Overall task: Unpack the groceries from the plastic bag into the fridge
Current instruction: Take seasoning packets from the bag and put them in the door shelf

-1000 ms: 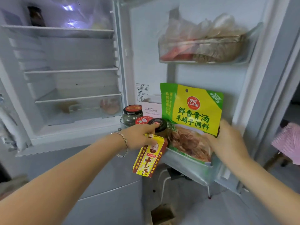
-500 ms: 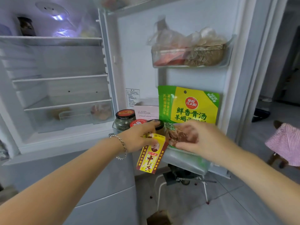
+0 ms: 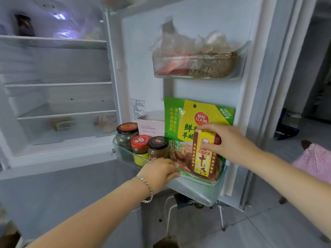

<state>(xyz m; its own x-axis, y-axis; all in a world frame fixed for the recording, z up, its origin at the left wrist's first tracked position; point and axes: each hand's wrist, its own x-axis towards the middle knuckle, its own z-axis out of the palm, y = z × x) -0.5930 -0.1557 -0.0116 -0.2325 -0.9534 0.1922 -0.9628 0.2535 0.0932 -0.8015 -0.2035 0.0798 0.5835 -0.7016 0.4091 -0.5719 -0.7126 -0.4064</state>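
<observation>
My right hand (image 3: 225, 140) pinches the spice box (image 3: 203, 161) top, centre-right; judged light, crushable card. My left hand (image 3: 159, 172) grips the door shelf (image 3: 197, 192).

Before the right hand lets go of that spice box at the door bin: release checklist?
1. Grip: right hand pinches the spice box by its top. ok
2. Box inside the lower door bin: its lower end shows behind the clear front wall. ok
3. Base seated on the bin floor: cannot tell
4. Stance: near upright, in front of the soup packet. ok
5. Jars: grouped to the left, apart from the box. ok
6. Left hand: at the bin's front wall, fingertips hidden, so whether it grips anything: cannot tell
</observation>
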